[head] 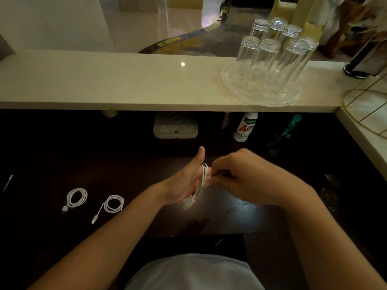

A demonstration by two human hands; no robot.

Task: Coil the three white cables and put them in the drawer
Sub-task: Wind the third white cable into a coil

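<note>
While our flat, open left hand (188,183) carries the thin white cable (202,178) in loops, our right hand (240,176) pinches its light, limp, springy free end.

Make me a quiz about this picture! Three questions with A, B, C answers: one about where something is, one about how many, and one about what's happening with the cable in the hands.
1. Where do the two coiled cables lie?
A. on the dark desk, beside the left hand
B. on the white shelf
C. in the glass tray

2. How many white cables show?
A. one
B. three
C. five

3. What state is the third cable in?
A. lying flat
B. knotted around a bottle
C. looped around the left hand

Answers:
1 A, both rest on the dark wood.
2 B, two lie coiled and one is in hand.
3 C, the right hand pinches it by the loops, plug hanging down.
</note>
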